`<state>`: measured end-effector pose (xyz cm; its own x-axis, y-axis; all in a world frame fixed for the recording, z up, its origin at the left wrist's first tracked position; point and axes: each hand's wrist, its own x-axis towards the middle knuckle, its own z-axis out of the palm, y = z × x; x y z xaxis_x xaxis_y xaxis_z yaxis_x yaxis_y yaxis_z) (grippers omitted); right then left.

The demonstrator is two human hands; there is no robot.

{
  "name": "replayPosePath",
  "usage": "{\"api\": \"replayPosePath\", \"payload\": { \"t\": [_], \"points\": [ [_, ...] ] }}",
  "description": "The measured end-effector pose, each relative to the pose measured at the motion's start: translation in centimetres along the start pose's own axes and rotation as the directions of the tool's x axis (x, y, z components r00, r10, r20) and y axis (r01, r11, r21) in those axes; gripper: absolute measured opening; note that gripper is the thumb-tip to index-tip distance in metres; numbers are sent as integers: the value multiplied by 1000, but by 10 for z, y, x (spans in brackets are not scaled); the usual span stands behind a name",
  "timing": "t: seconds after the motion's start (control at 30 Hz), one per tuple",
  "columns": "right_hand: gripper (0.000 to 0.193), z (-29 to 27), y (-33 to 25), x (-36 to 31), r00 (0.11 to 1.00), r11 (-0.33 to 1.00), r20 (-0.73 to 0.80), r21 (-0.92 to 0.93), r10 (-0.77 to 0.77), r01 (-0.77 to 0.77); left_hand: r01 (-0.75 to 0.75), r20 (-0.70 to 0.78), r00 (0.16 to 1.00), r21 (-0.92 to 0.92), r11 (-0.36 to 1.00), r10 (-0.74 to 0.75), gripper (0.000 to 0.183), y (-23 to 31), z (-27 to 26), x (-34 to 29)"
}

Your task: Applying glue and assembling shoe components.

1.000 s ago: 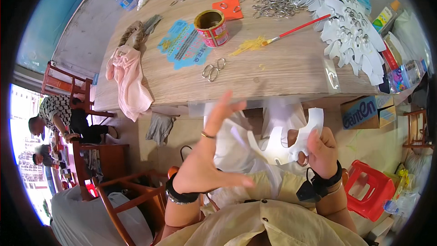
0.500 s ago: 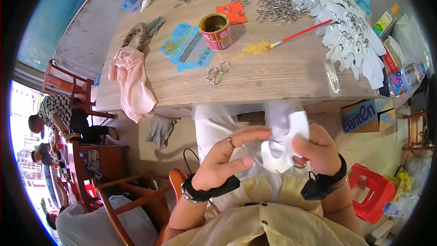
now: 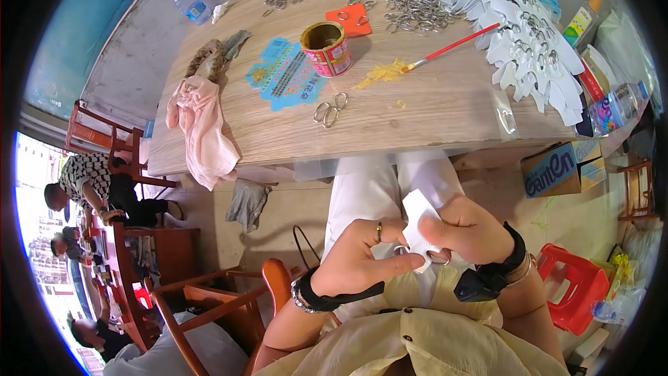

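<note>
A white cut piece of thin, flexible material (image 3: 419, 214) is held over my lap, below the table's near edge. My right hand (image 3: 467, 231) pinches it from the right, thumb lying on top. A metal ring (image 3: 440, 259) shows under the right thumb, partly covered by the fingers. My left hand (image 3: 365, 256) closes on the piece's lower left edge between thumb and fingers. Another glint of metal sits between the left fingertips, too small to make out. On the table ahead lie a few loose metal rings (image 3: 325, 114).
On the table (image 3: 278, 139) stand an open red tin (image 3: 327, 52) and a red-handled brush (image 3: 452, 47) beside a yellow smear. Ring heaps (image 3: 417, 10) and stacked white pieces (image 3: 532, 56) lie behind. A pink cloth (image 3: 198, 125) hangs over the left edge. A red stool (image 3: 574, 285) stands right.
My left hand has moved right and closed on the white piece. The piece has turned and folded, so its cut-out no longer shows. My right hand has shifted slightly.
</note>
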<state>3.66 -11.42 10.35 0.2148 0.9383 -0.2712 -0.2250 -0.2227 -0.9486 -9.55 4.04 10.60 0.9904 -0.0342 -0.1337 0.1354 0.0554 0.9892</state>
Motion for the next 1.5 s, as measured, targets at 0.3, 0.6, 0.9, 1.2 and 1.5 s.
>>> {"api": "replayPosePath", "payload": {
  "t": [0.3,0.6,0.9,1.2,1.5],
  "points": [
    [42,-1,-8,-2,975,942,2,-257,-224,217,81,-127,986,-213,974,-110,11,0,10,-2],
    [39,5,2,2,982,982,73,-59,-176,180,-11,-18,1000,-194,981,8,17,-15,3,-9],
    [42,16,-2,22,992,961,56,-247,-112,122,20,-76,997,-168,986,-33,18,-25,-4,-21],
    [23,0,-23,102,859,816,-220,-485,-461,314,-96,-432,900,-327,940,-58,17,-14,-34,-40],
    [12,-23,-21,178,817,332,-53,-927,-575,173,-246,-629,775,-392,886,-63,20,-8,-41,-45]
  ]
}}
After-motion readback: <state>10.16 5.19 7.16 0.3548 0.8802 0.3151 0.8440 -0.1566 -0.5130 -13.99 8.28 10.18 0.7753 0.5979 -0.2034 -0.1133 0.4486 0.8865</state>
